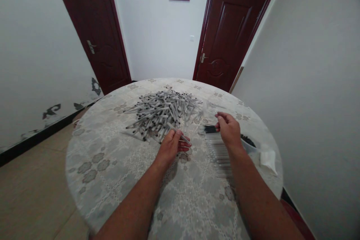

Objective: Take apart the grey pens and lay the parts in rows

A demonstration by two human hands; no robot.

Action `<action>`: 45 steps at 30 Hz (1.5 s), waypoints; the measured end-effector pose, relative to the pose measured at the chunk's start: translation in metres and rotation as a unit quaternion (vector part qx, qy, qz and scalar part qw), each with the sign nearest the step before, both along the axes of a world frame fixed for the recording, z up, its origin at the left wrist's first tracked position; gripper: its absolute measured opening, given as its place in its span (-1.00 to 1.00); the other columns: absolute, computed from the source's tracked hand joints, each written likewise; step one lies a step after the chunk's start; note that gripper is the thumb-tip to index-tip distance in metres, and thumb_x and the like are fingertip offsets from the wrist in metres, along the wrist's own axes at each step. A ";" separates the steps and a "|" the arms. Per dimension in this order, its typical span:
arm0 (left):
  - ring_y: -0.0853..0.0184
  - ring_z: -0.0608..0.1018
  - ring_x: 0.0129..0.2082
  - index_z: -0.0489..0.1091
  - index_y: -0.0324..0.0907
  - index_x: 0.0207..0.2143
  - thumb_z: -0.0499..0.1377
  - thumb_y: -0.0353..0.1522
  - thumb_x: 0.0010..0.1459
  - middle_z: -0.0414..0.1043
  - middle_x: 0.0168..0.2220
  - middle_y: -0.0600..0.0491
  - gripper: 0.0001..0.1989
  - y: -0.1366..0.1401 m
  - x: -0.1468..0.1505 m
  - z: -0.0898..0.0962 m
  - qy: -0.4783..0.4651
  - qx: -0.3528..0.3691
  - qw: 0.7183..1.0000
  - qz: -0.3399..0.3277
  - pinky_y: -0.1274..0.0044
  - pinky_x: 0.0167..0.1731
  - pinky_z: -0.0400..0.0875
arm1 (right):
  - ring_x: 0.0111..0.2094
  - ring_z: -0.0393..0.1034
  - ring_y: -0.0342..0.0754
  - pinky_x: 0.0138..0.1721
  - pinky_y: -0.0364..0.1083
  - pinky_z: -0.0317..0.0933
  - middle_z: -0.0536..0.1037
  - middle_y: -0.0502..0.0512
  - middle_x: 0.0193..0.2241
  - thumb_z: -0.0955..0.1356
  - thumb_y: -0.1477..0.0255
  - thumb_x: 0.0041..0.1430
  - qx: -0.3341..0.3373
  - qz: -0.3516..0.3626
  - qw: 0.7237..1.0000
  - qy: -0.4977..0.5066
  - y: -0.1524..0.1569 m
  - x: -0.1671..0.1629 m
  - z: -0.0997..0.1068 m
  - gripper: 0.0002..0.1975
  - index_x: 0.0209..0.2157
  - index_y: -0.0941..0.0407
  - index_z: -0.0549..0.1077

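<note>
just right of the right hand [228,128], a pale container [250,146] of small black pieces [247,140] is partly hidden by that forearm, with a white packet [268,160] nearer. the left hand [171,144] pinches a slim tube [184,139], before a heap of dark-ended tubes [160,112]; the right hand, fingertips bunched — pinching anything, i cannot tell — partly blocks a row of clear tubes [218,154].

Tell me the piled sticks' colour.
The piled sticks are pale grey with dark ends, best seen in the head view.
</note>
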State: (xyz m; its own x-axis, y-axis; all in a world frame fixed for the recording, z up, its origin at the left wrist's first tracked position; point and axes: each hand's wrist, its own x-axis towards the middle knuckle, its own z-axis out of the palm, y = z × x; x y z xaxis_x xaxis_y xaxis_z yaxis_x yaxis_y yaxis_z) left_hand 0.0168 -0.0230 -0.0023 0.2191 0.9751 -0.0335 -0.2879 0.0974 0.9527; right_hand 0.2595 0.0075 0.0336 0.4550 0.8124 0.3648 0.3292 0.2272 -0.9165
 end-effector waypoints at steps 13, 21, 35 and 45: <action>0.29 0.66 -0.44 0.22 -0.09 -0.18 0.06 0.09 0.30 0.46 -0.26 0.07 -0.56 -0.013 0.003 0.010 0.070 0.023 0.994 -0.076 0.51 -0.53 0.54 | -0.39 0.49 -0.05 -0.32 -0.09 0.35 0.66 0.16 -0.24 0.30 0.27 0.35 0.017 0.170 0.971 -0.166 -0.032 -0.050 -0.029 -0.70 -0.07 0.11 0.58; 0.43 0.50 -0.59 0.25 -0.09 -0.25 0.03 0.07 0.33 0.35 -0.44 0.16 -0.58 -0.010 0.002 0.006 0.171 0.084 0.979 -0.077 0.62 -0.60 0.38 | -0.46 0.42 -0.10 -0.43 -0.12 0.33 0.62 0.11 -0.27 0.32 0.18 0.34 0.010 0.204 0.978 -0.040 -0.034 -0.055 -0.027 -0.62 0.03 0.10 0.53; 0.25 0.54 -0.32 0.62 -0.12 -0.32 0.12 -0.09 0.29 0.56 -0.39 0.07 -0.62 -0.003 -0.005 0.015 0.321 0.202 0.924 -0.033 0.49 -0.25 0.36 | -0.57 0.31 -0.19 -0.65 -0.23 0.14 0.49 -0.04 -0.49 0.46 0.22 0.14 -0.048 0.262 0.948 0.175 -0.025 -0.046 -0.023 -0.71 -0.22 0.14 0.53; 0.29 0.35 -0.65 0.63 -0.14 -0.35 0.16 0.00 0.20 0.27 -0.72 0.14 -0.57 -0.007 -0.008 0.022 0.294 0.096 0.951 0.008 0.51 -0.54 0.20 | -0.61 0.29 -0.22 -0.65 -0.24 0.10 0.46 -0.11 -0.48 0.46 0.11 0.08 -0.019 0.162 0.956 0.244 -0.012 -0.022 -0.015 -0.64 -0.27 0.06 0.37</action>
